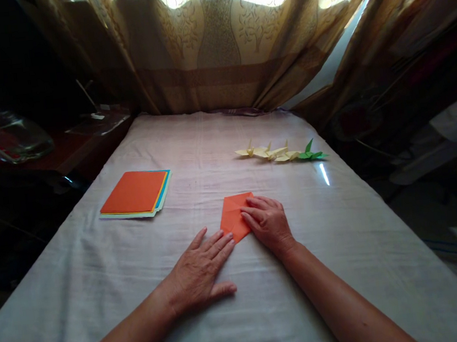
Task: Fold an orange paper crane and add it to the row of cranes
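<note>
paper (pixel 234 217): orange, folded to a kite-like point, flat on cloth (pixel 209 151) | right hand (pixel 267 223): fingers flat, pressing its edge | left hand (pixel 201 268): spread flat, fingertips at its tip

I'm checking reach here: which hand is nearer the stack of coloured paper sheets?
Left. The left hand lies flat on the cloth, below and right of the paper stack. The right hand is farther right, resting on the folded orange paper.
</note>
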Available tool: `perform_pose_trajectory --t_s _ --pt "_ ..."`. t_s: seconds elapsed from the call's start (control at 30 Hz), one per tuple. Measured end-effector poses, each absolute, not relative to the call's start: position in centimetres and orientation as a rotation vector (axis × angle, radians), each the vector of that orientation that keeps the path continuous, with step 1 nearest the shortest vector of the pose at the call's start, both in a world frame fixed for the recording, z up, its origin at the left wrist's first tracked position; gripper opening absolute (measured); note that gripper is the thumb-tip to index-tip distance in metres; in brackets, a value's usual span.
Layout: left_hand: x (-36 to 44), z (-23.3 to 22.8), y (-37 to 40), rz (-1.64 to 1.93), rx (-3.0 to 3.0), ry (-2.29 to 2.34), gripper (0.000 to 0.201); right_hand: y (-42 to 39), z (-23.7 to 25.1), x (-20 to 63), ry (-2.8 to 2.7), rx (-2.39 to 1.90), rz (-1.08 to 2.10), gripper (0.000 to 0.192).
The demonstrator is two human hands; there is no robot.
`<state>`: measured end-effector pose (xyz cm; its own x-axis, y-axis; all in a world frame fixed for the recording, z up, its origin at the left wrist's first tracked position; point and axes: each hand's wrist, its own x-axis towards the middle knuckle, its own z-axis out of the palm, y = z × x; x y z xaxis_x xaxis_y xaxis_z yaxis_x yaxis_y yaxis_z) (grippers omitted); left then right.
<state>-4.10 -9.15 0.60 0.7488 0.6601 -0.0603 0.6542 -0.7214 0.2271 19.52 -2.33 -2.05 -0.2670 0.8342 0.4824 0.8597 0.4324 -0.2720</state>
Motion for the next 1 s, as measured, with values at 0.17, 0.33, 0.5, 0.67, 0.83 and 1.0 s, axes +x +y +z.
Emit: perform_pose_trajectory --t_s 0.17,0.33,0.5,0.67,0.83,1.0 --pt "-4.0 1.1 -9.3 0.019 2.694 1.054 0.079 -5.6 -1.5 20.7 -2.280 -1.186 -0.070 0.034" --pt "-4.2 0.8 -9.2 0.081 2.713 1.031 0.078 -8.3 -1.0 21.1 -2.672 -1.000 0.187 0.052" --pt "-4.3 0.8 -9.1 0.072 2.713 1.025 0.076 -7.4 -0.2 22.3 -2.793 -1.115 0.375 0.064" --pt "-4.2 1.1 -9.1 0.041 2.707 1.031 0.075 -5.9 -0.5 24.9 -2.737 -1.374 0.260 0.061" --pt "-4.2 1.0 -9.1 0.099 2.727 1.018 0.075 -6.0 -0.9 24.7 -2.653 -1.414 0.146 0.064" --pt "-4.5 0.0 -9.1 0.185 2.794 0.999 0.077 -5.7 -0.2 21.0 -2.650 -1.218 0.255 0.061"
